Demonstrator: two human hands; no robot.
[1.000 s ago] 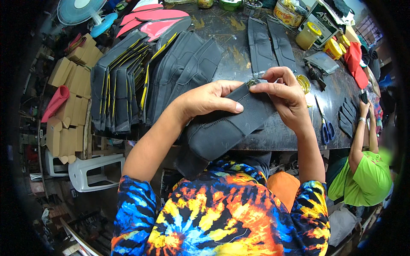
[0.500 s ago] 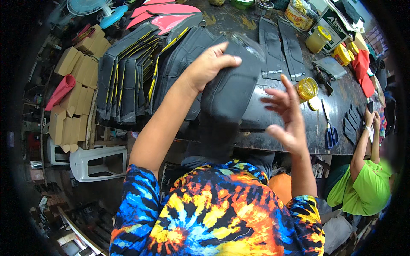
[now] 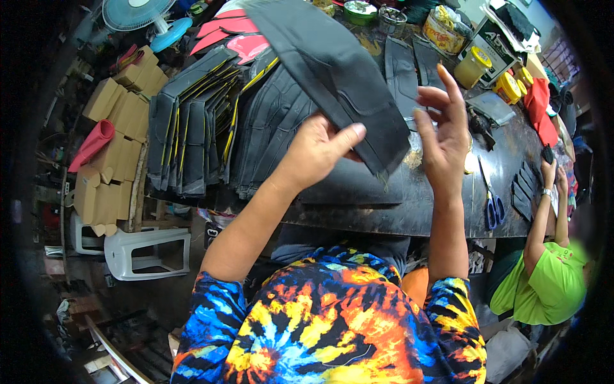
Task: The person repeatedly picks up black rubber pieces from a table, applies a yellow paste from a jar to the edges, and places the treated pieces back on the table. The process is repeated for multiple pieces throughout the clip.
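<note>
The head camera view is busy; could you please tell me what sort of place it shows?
Probably a leatherwork or shoemaking workshop: black leather-like panels are packed on the worktable, the left hand holds a similar piece, and blue-handled scissors lie nearby.

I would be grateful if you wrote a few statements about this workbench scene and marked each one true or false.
1. The left hand holds a black panel. True.

2. Both hands grip that panel. False: the right hand is raised beside it, fingers apart, holding nothing.

3. Scissors with dark blue handles lie on the table. True.

4. A rolled pink sheet lies between the hands. False: the rolled pink sheet is by the brown cardboard pieces, left of the table.

5. A fan shows at the upper left of the picture. True.
</note>
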